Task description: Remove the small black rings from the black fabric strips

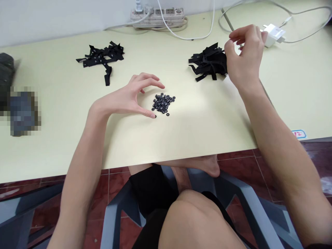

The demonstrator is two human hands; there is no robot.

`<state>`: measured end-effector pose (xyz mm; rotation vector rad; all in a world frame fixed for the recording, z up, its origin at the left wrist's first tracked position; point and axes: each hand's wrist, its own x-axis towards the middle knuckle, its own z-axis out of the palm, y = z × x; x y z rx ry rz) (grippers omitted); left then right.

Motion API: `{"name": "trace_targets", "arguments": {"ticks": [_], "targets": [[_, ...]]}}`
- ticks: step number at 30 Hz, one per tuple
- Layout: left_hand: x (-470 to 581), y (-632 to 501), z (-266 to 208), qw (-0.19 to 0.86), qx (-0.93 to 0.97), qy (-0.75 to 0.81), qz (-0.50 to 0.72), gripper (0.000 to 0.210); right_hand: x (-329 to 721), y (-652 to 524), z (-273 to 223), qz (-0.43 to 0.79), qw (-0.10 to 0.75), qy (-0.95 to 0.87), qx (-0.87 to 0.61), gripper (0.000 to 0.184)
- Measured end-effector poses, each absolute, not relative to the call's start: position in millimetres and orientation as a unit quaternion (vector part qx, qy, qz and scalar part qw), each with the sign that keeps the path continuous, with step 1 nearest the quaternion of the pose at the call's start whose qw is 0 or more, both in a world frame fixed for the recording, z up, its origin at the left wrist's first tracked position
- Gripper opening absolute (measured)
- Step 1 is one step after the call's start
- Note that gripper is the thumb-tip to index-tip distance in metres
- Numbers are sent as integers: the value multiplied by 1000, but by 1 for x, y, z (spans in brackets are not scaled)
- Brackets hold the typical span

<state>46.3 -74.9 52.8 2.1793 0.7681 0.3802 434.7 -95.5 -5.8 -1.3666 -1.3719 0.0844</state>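
My left hand (127,95) hovers over the table with fingers and thumb spread, curved around a small pile of black round snap buttons (163,103). One button lies right at its thumb tip; I cannot tell whether they touch. At the right, my right hand (245,53) is raised beside a heap of black fabric strips (209,62). Its fingers are bent, a gap shows between thumb and forefinger, and nothing is visible in them. At the back left lies a second heap of black strips (102,57) with small round dots on them.
Against the wall stands a power strip (158,17) with plugs and a white cable (193,38) looping onto the table. A white charger (273,34) sits behind my right hand. A blurred dark object (23,112) lies at the far left. The table's front edge runs above my legs.
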Motion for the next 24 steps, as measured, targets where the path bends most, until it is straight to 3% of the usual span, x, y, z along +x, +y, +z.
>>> {"name": "trace_targets", "arguments": {"ticks": [6, 10, 13, 18, 24], "targets": [[44, -69, 42, 388, 856, 309, 148, 70, 401, -107, 0, 67, 538, -633, -553, 18], [50, -74, 41, 370, 867, 304, 139, 73, 367, -120, -4, 195, 411, -735, -502, 21], [50, -75, 42, 378, 861, 309, 139, 70, 344, -134, -6, 244, 316, -799, -451, 39], [47, -75, 40, 407, 850, 310, 127, 67, 322, -149, -2, 245, 255, -838, -416, 65], [51, -79, 43, 392, 863, 308, 80, 73, 318, -148, -8, 247, 280, -836, -402, 44]]}}
